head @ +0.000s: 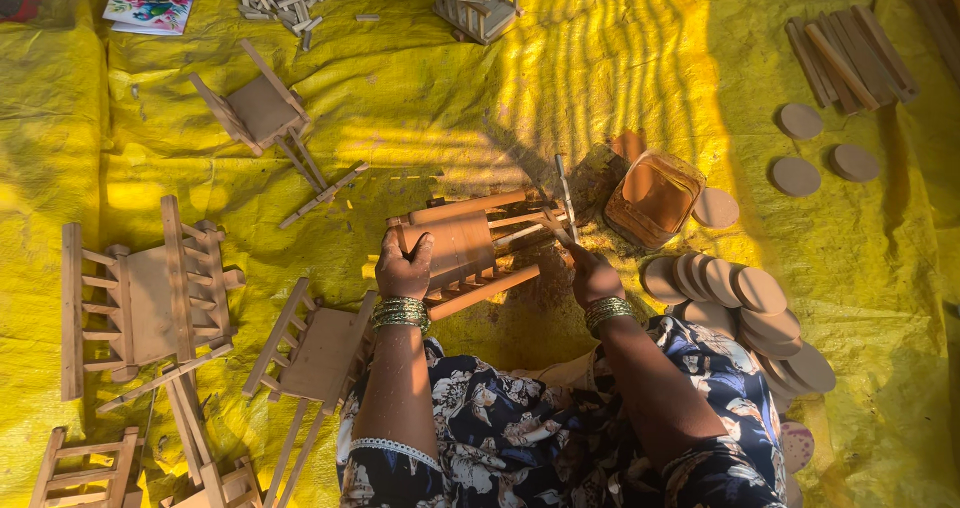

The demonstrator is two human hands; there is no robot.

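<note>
Left of the left hand (pixel 402 266), on the crinkled yellow plastic sheet (pixel 420 98), lie slatted frames of pale raw wood (pixel 145 298), ladder-like and square-edged. That hand, with green bangles at the wrist, is closed over the near end of a small wooden chair frame (pixel 465 250), which lies tipped on its side between both hands, its flat seat panel smooth and its round rails jutting rightward. The right hand (pixel 590 273) pinches a thin stick (pixel 566 200) upright against the frame's far end. Just beyond that hand sits an orange-smeared square tub (pixel 653 198); to its right, thin round wooden discs (pixel 745 298) overlap like scales.
</note>
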